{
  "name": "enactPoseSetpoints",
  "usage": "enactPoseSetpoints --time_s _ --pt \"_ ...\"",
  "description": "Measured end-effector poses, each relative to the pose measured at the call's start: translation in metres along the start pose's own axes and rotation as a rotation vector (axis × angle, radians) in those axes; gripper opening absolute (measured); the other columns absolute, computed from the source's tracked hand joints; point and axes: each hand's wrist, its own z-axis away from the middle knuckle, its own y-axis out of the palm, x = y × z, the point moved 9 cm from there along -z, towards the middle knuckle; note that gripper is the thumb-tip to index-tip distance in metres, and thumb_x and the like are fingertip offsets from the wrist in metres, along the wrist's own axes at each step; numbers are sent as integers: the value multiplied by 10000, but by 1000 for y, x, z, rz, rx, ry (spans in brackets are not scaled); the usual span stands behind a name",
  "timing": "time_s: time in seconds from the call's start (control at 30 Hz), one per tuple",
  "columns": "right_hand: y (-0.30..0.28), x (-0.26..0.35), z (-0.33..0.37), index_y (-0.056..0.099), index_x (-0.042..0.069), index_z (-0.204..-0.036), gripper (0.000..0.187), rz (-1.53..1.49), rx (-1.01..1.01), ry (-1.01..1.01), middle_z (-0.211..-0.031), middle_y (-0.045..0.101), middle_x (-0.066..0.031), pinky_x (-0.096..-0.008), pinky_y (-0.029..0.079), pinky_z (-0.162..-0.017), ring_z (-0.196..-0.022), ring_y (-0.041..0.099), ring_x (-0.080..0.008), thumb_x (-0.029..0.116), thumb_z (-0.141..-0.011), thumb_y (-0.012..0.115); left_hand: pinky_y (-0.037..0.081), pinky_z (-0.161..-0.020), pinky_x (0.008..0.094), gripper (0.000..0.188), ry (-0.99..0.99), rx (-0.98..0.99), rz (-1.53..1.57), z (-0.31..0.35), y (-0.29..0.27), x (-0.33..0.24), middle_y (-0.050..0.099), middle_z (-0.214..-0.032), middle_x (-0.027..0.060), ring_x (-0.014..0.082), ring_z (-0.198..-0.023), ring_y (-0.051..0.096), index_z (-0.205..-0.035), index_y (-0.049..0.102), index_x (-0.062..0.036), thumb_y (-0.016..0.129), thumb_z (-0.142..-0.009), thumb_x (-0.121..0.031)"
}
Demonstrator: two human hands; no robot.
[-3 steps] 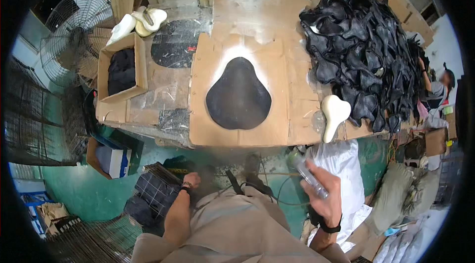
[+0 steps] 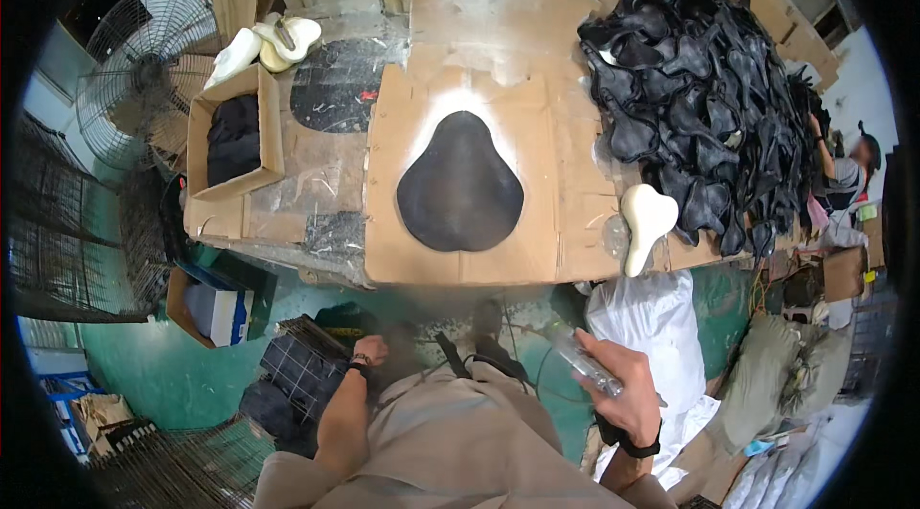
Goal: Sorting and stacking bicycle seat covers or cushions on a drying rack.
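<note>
While the right grip (image 2: pixel 628 390) clasps a clear-barrelled sprayer (image 2: pixel 593 367), even passes should suit the black saddle cover (image 2: pixel 462 185) ahead-left; left grip (image 2: pixel 371 350), cannot tell.

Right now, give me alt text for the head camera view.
A person's right hand grips a clear tool; on the table ahead, a flat black pad lies on cardboard, left of a cream bike seat and piled black pieces.

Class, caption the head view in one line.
Right hand holding a clear tool; a black rounded piece lying on cardboard.
</note>
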Motion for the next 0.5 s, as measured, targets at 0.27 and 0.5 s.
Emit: enactPoseSetpoints --time_s 0.27,0.5 --pt "-10 -36 16 637 -68 -1248 471 -76 -298 171 -1011 730 -174 -297 493 -858 -913 641 -156 -5 -785 690 497 -571 378 231 183 433 693 -13 18 -36 679 -855 137 293 -664 628 -1141 689 -124 583 -954 -209" --pt "16 -22 22 640 -50 -1252 541 -165 -132 95 -945 684 -241 -336 519 -771 -836 692 -329 -76 -724 754 518 -624 348 230 738 37 256 44 49 -198 701 -868 106 206 -745 663 -1129 704 -65 592 -979 -198"
